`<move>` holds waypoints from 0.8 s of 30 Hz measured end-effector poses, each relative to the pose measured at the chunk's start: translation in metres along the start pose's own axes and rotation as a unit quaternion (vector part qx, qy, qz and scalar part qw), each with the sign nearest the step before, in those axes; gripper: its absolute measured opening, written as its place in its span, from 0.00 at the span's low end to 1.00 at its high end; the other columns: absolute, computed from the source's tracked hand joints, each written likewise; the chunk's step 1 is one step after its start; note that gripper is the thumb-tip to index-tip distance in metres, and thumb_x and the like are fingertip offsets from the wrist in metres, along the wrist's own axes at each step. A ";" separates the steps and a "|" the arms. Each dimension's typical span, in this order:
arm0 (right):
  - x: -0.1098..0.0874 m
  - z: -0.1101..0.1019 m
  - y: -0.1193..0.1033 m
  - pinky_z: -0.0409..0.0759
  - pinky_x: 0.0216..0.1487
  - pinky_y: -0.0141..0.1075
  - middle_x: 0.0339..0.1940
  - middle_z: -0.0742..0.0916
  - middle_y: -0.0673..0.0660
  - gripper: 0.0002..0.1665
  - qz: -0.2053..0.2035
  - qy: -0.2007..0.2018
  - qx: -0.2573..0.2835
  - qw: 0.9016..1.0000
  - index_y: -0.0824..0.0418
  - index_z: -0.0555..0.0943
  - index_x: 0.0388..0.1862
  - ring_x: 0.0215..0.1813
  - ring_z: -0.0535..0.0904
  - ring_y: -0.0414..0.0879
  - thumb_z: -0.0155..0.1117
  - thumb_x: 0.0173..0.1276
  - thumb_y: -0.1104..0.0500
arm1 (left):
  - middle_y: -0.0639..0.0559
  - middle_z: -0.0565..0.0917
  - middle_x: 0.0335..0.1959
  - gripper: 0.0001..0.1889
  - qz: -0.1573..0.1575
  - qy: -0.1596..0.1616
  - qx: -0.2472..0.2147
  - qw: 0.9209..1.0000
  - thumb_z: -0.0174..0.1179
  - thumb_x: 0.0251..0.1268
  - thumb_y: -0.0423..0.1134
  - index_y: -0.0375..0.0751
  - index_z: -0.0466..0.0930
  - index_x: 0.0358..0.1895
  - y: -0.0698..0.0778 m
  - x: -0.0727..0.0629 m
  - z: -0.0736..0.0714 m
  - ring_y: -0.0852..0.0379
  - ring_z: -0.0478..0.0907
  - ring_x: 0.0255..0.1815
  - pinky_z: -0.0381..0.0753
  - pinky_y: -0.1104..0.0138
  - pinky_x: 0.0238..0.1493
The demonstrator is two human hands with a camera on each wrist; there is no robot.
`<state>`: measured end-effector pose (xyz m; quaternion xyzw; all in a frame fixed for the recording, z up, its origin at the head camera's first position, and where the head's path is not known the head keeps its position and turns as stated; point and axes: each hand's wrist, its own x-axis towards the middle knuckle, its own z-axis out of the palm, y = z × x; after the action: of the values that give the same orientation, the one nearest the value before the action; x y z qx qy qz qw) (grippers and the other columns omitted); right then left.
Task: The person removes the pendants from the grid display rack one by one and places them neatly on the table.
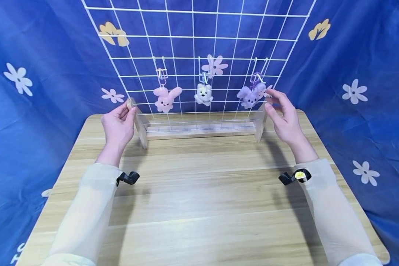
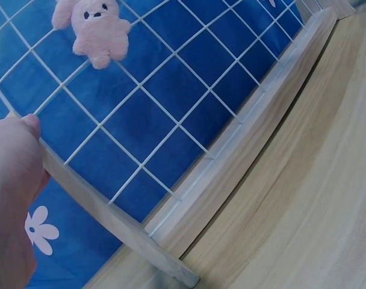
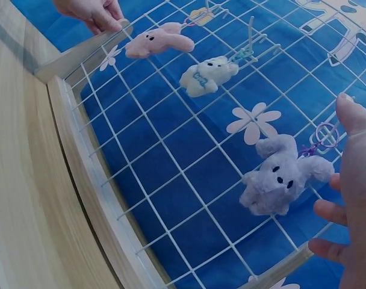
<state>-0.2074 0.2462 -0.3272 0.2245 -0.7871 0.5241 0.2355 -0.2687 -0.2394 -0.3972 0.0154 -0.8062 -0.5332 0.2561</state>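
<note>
A white wire grid panel (image 1: 206, 75) stands in a wooden stand (image 1: 203, 131) with a side piece at each end. Three plush keychains hang from hooks on it: a pink bunny (image 1: 165, 99), a white bear (image 1: 204, 94) and a purple bunny (image 1: 250, 96). My left hand (image 1: 118, 122) pinches the top of the stand's left side piece (image 2: 105, 208) between thumb and fingers. Beside the right side piece (image 1: 261, 120) is my right hand (image 1: 284, 116), thumb and fingers spread apart. Its fingertips (image 3: 327, 248) are right at that piece's upper end, close to the purple bunny.
The stand rests toward the back of a wood-grain table (image 1: 199, 199). Behind and around it hangs a blue cloth (image 1: 352, 133) with white and yellow flowers. A small black camera mount (image 1: 128, 178) is on the left sleeve, another (image 1: 294, 176) on the right.
</note>
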 end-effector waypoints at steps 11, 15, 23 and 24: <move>0.014 0.002 0.022 0.82 0.56 0.29 0.68 0.80 0.73 0.24 0.017 0.031 0.018 0.999 0.77 0.74 0.70 0.61 0.82 0.53 0.59 0.76 0.73 | 0.36 0.86 0.56 0.19 0.014 0.001 0.016 1.000 0.67 0.76 0.40 0.36 0.84 0.64 0.002 0.000 0.002 0.53 0.86 0.58 0.86 0.73 0.56; 0.019 0.002 0.020 0.82 0.55 0.30 0.67 0.81 0.72 0.24 0.030 0.041 0.017 0.999 0.77 0.74 0.70 0.60 0.82 0.52 0.60 0.77 0.73 | 0.37 0.86 0.55 0.18 0.018 0.007 0.008 1.000 0.68 0.75 0.38 0.36 0.85 0.63 0.001 0.001 0.004 0.51 0.87 0.57 0.87 0.73 0.55; 0.027 0.005 0.002 0.83 0.58 0.31 0.66 0.82 0.70 0.24 0.054 0.045 0.016 0.997 0.76 0.76 0.68 0.61 0.82 0.54 0.63 0.77 0.67 | 0.38 0.87 0.56 0.17 0.016 0.012 0.009 1.000 0.68 0.74 0.35 0.37 0.85 0.63 0.000 0.000 0.004 0.48 0.86 0.58 0.87 0.73 0.55; 0.029 0.005 0.003 0.82 0.58 0.31 0.66 0.82 0.69 0.24 0.055 0.044 0.015 0.997 0.75 0.76 0.68 0.61 0.83 0.53 0.63 0.77 0.66 | 0.38 0.87 0.56 0.17 0.016 0.012 0.011 1.000 0.68 0.75 0.35 0.37 0.85 0.63 0.000 0.001 0.003 0.49 0.86 0.58 0.87 0.73 0.56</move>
<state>-0.2325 0.2393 -0.3133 0.1607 -0.7794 0.5572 0.2372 -0.2705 -0.2367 -0.3977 0.0122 -0.8090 -0.5199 0.2739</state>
